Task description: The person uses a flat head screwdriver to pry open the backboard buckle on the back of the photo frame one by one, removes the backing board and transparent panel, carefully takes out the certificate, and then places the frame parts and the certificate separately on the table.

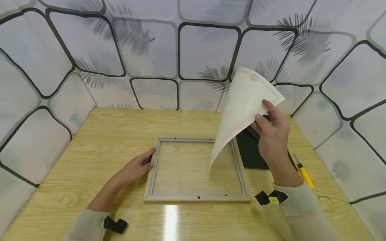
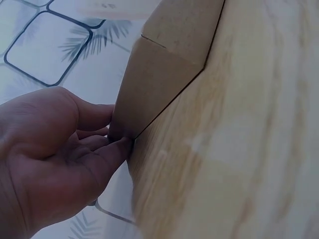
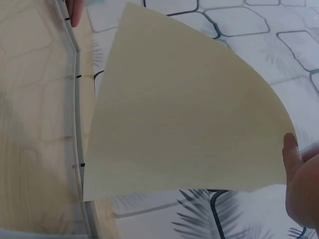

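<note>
A light wooden picture frame [image 1: 199, 198] lies on the table, its inner rim grey and small dark fixings along the edges. At its left side my left hand [image 1: 139, 166] holds the edge between thumb and fingers; the left wrist view shows the same grip on the frame's outer side [image 2: 154, 84]. My right hand [image 1: 272, 134] pinches a sheet of paper [image 1: 244, 100] by its right edge, raised over the frame's right part. The sheet bends, cream with a pinkish border; its plain back [image 3: 184, 109] faces the right wrist camera. One lower corner hangs near the frame's inside.
Behind the right hand lies a black flat panel [image 1: 251, 150], partly hidden by the sheet and hand. A screwdriver [image 1: 305, 174] with a yellow handle rests to the right on the wooden table [image 1: 120, 134]. Patterned cloth walls [image 1: 208, 50] enclose the table at the back and sides.
</note>
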A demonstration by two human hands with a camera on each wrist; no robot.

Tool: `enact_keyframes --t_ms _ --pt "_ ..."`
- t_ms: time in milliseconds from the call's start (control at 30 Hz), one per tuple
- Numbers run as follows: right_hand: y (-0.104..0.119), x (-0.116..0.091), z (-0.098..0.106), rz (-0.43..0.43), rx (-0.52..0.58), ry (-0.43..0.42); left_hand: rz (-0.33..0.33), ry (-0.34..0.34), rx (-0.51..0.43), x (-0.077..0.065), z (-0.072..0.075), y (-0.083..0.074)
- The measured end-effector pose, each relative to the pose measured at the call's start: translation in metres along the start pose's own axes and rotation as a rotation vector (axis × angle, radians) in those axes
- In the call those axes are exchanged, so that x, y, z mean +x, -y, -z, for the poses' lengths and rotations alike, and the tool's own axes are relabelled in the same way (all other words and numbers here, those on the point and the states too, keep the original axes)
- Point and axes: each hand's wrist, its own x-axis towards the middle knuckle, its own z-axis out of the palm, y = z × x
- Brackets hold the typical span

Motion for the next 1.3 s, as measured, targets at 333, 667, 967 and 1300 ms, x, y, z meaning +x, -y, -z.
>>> enact_keyframes --t_ms 333,667,967,1300 --pt "-0.023 0.014 0.000 -0.132 0.258 -0.150 0.009 0.013 0.003 -0.008 -0.001 0.000" --pt "-0.031 0.025 -0.020 -0.065 0.487 -0.147 0.012 0.010 0.006 -0.011 -0.001 -0.001" --pt "-0.049 0.019 -0.004 -0.158 0.354 -0.272 0.018 0.016 0.020 -0.012 -0.005 -0.004" --pt "-0.104 -0.001 0.027 -0.440 -0.220 -0.111 0.011 0.010 0.016 -0.011 -0.003 -0.003"
